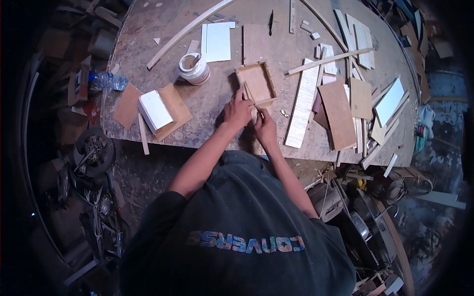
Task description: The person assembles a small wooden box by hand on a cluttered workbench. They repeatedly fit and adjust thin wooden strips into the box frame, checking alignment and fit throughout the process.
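Note:
A small shallow wooden box (259,81) with low walls lies on the workbench in front of me. Along its left side, a thin wooden strip (249,92) slants toward my hands. My left hand (238,113) is closed at the strip's near end, its index finger reaching up beside the box's left wall. Close by on the right, my right hand (265,127) pinches at the same near end, just off the box's near edge. The fingers partly hide the strip there. Beyond the box lies a flat brown wooden panel (255,42).
Left of the box stands an open white tub (194,69) with a tool in it. A white block (156,112) rests on brown boards farther left, near a plastic bottle (109,81). Boards and strips (337,113) pile up on the right. A white panel (216,42) lies behind the tub.

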{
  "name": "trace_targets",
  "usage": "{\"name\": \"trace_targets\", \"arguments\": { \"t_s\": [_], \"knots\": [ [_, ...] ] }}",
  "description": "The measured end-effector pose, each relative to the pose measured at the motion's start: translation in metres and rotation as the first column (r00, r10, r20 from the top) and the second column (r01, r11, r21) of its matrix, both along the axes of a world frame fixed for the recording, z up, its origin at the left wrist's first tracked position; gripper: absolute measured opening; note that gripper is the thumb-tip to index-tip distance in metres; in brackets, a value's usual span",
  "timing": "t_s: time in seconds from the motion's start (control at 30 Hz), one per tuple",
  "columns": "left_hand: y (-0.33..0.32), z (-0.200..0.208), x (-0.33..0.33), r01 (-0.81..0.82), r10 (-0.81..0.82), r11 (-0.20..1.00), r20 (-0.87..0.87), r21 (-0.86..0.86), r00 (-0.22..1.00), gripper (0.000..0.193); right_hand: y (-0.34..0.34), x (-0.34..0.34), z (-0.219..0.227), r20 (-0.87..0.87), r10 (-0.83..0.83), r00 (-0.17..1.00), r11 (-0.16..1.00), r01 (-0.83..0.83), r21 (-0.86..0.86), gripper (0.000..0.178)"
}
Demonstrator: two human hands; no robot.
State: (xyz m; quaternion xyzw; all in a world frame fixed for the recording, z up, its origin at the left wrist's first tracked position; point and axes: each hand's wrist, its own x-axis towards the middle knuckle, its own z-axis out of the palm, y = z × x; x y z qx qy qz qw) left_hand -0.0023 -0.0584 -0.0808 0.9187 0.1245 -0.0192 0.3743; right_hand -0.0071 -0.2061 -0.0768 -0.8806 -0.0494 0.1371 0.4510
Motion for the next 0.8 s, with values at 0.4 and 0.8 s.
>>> {"name": "trace_targets", "arguments": {
  "t_s": [0.4, 0.8],
  "knots": [
    [0.007, 0.002, 0.001, 0.068, -0.069, 0.989, 0.002, 0.132, 0.998, 0.017, -0.001, -0.01, 0.002, -0.001, -0.054, 0.999, 0.998, 0.054, -0.02, 0.018],
    [0.005, -0.003, 0.004, 0.098, -0.09, 0.973, -0.046, 0.208, 0.995, 0.018, 0.002, -0.018, 0.004, -0.054, -0.106, 0.993, 0.994, 0.106, -0.004, 0.015]
  ]
}}
